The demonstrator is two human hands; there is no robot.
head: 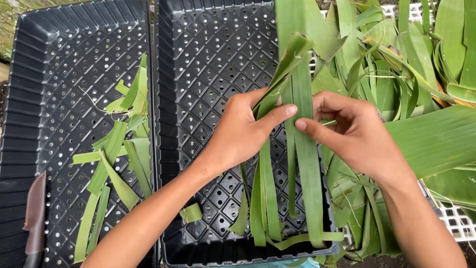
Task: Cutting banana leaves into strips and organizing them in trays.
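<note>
1. The left hand grips a bundle of long green leaf strips, fingers curled round them and the thumb pressed across the front, so the strips hang together over the middle tray.
2. The right hand meets it from the other side; thumb and forefinger pinch the edge of one strip, the other fingers folded behind. It looks as if the strips are being sorted or peeled apart, one hand steadying, the other picking.
3. The strips run from above the hands down to the tray's near rim, their lower ends resting on the perforated floor. One small cut piece lies loose there.
4. The left tray holds a scatter of shorter leaf scraps, kept apart from the whole strips, as offcuts, I would judge.
5. A heap of uncut leaves lies to the right on a white grid, close to the picking hand.
6. A brown handle-like thing sits at the left tray's edge; it is cut off by the frame, and I cannot tell what it is.
7. The strips' tops run out of view, and the left fingertips are hidden behind the bundle.
</note>
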